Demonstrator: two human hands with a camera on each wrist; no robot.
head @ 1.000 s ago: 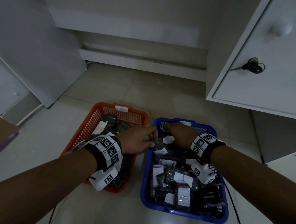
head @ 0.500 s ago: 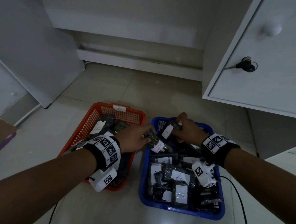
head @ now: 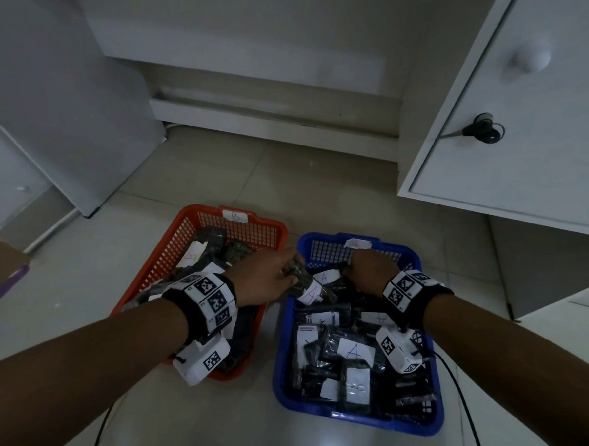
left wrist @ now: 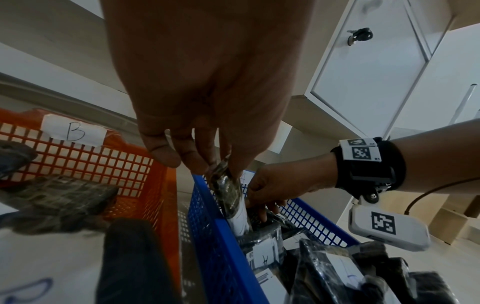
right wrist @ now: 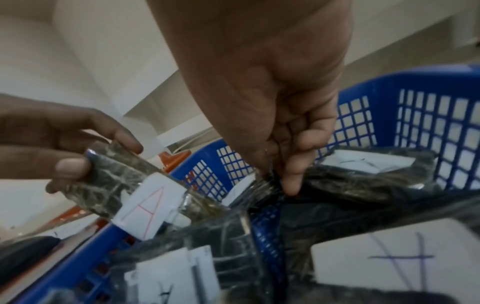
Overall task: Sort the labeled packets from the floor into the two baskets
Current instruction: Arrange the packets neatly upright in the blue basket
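My left hand (head: 292, 274) pinches one end of a dark packet (head: 308, 288) bearing a white label "A"; the packet slants down over the left rim of the blue basket (head: 281, 358). The left wrist view shows the fingers (left wrist: 197, 156) curled on the packet's top (left wrist: 228, 191). My right hand (head: 352, 270) is low at the far end of the blue basket, pinching the plastic edge of another "A" packet (head: 328, 276); its fingertips (right wrist: 291, 183) pinch the wrap. The orange basket (head: 183, 230), tagged "B", stands to the left with dark packets in it.
The blue basket holds several packets with white "A" labels (head: 354, 348). A white cabinet door with a key (head: 485, 130) overhangs at right. White panels stand at left and behind. A cable (head: 465, 395) trails from the right wrist across the tiled floor.
My right hand, lifted above the blue basket's far rim with its packet half a second ago, has come down into the basket. The left hand keeps holding its "A" packet over the basket's left rim.
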